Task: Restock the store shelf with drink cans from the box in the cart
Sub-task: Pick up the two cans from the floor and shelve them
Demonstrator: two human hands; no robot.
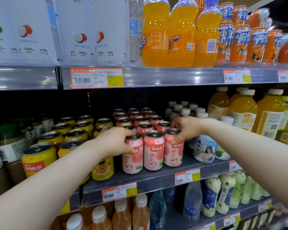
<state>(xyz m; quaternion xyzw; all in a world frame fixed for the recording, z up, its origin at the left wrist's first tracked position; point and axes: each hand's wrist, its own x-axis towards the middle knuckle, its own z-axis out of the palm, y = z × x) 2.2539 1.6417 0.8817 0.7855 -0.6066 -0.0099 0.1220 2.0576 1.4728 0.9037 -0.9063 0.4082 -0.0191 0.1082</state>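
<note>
Your left hand [115, 141] grips the left pink can [133, 161] and your right hand [187, 127] the right pink can [173, 155], with a middle can [154, 153] between them on the shelf [150, 179], beside yellow cans [40, 156].

Above the pink peach cans [154, 150] a tall dark gap runs up to the upper shelf rail [156, 77], open for a reach over every row. In front of the first row lies only a thin bare strip of the middle shelf [188, 163]. On the left, yellow cans [38, 158] stand just beside, and the left hand [113, 141], gripping the front-left can, fills that seam. On the right, the right hand [184, 128] pinches the front-right can. A coconut-drink bottle [204, 150] and white-capped bottles [184, 112] crowd that flank, leaving one narrow slot
</note>
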